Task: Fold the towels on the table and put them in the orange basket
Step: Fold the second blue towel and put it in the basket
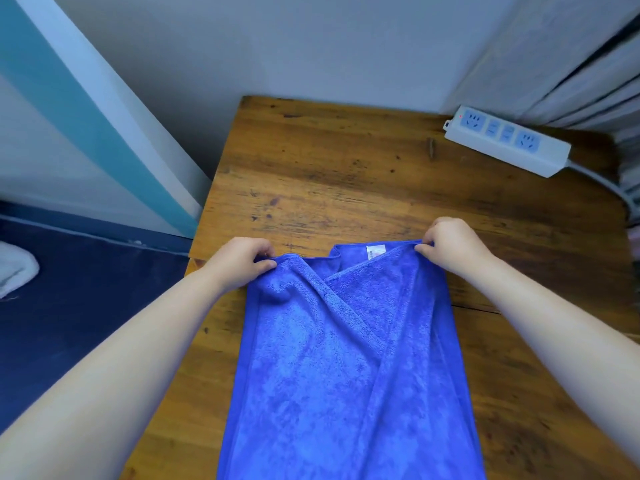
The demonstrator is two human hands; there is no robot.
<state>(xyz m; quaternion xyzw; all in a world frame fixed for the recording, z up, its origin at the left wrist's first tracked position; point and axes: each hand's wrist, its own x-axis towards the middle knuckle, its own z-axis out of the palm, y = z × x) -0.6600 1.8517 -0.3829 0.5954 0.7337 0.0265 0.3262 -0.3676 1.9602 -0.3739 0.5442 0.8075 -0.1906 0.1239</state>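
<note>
Head view, one item in hand: blue towel [346,358], plush pile, laid lengthwise on the wooden desk [329,174], near end running out of frame below. Left hand [242,259] pinches the far left corner of the upper layer; right hand [450,244] pinches the far right corner, both lifted slightly off the layer beneath, where a white label [375,251] shows. Handling, judged: light, soft, limp; sags and creases between grips, unlikely to slip; best taken at corners or hemmed edges, drawn taut to square the fold. White power strip [507,140] at the desk's far right, well apart. Orange basket not in view.
</note>
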